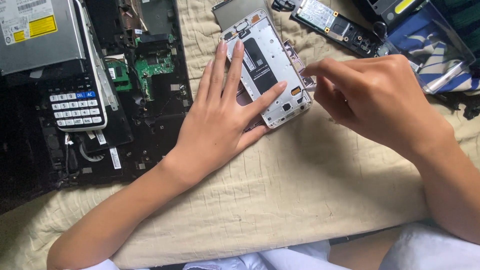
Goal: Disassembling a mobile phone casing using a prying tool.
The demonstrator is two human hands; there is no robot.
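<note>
My left hand (pixel 220 125) lies flat, fingers spread, pinning the opened phone frame (pixel 267 67) on the beige quilted cloth (pixel 300 190), while my right hand (pixel 372 100) pinches at its right edge.

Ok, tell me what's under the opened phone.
The phone lies on a quilted beige cloth. A grey panel pokes out behind its top edge. The left hand presses flat on it, hiding its lower left part; the right hand pinches at its right edge.
</note>
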